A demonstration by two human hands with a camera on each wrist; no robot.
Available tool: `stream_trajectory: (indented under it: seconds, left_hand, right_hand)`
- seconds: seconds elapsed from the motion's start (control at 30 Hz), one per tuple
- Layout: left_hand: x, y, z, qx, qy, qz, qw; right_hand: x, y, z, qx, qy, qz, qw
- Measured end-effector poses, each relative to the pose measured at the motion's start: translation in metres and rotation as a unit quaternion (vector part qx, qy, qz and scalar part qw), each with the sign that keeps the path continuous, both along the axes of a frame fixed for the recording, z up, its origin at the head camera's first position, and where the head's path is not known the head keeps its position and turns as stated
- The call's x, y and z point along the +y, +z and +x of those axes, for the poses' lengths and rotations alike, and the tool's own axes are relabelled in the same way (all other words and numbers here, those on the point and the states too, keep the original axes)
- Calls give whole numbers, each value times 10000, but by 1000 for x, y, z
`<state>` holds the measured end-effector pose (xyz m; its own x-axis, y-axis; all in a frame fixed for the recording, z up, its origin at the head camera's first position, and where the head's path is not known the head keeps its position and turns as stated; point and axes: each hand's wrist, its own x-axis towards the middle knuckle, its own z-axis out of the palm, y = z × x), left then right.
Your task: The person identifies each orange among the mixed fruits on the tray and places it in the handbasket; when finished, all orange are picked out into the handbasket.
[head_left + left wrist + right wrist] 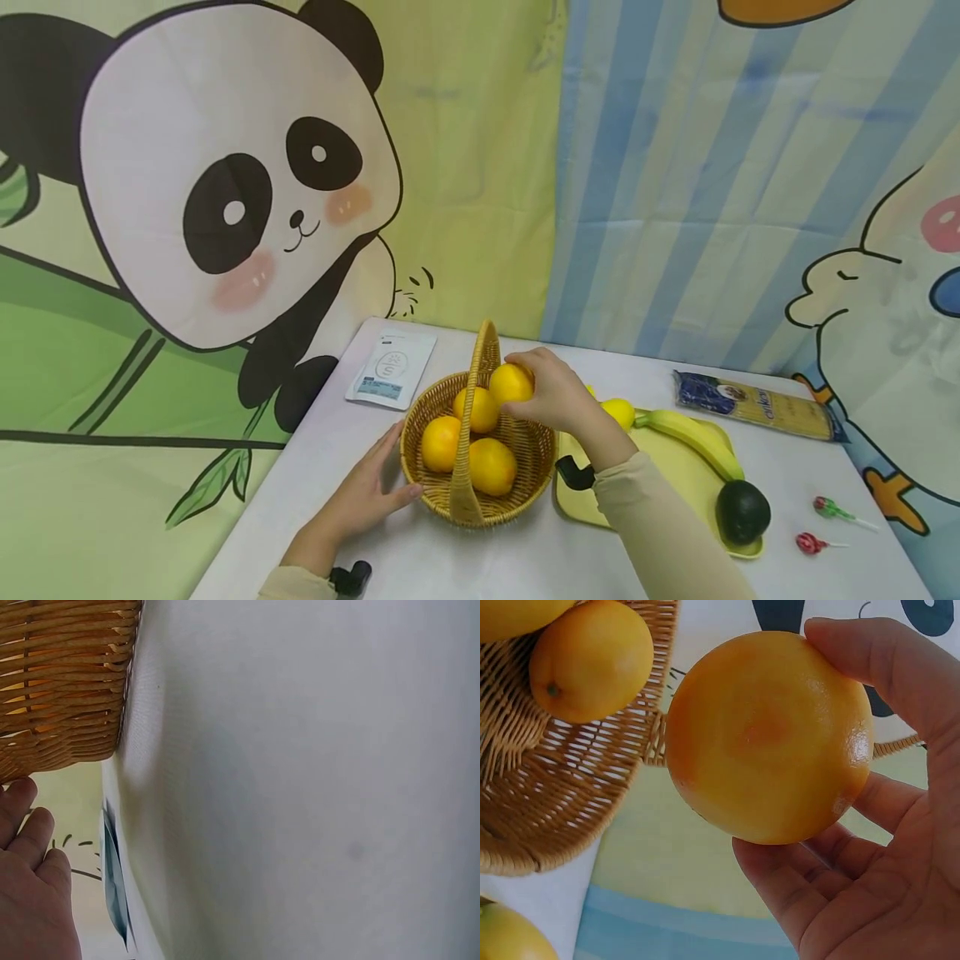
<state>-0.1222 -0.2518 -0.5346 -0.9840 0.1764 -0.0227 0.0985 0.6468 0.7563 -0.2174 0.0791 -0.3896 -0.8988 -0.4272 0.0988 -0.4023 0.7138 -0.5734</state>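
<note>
A wicker basket (534,454) with an arched handle stands on the white table, three oranges (492,467) lying inside it. Above the basket's right part, beside the handle, my right hand (558,398) grips another orange (511,384) between thumb and fingers. The right wrist view shows this held orange (769,739) close up, apart from the basket (592,780). My left hand (363,493) rests against the basket's left side with fairly straight fingers. In the left wrist view, its fingertips (19,791) are at the woven wall (60,682).
A pale yellow tray (652,483) to the right bears a banana (693,437), a lemon (619,412) and a dark avocado (742,512). Behind it lies a spaghetti packet (757,406). Two lollipops (810,543) lie far right. A white pouch (392,367) is behind the basket's left.
</note>
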Motion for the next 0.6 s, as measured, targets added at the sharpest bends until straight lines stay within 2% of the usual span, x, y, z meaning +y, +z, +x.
stream_trajectory:
  seconds: [0.33,0.6]
  left_hand:
    - [-1,-3,0,-10,50,10,10000]
    - [-1,-3,0,27,-18,-26,10000]
  right_hand:
    - [-19,-12,-4,-117,162,130,9997]
    - [-29,-18,-2,-237,312,220,9990]
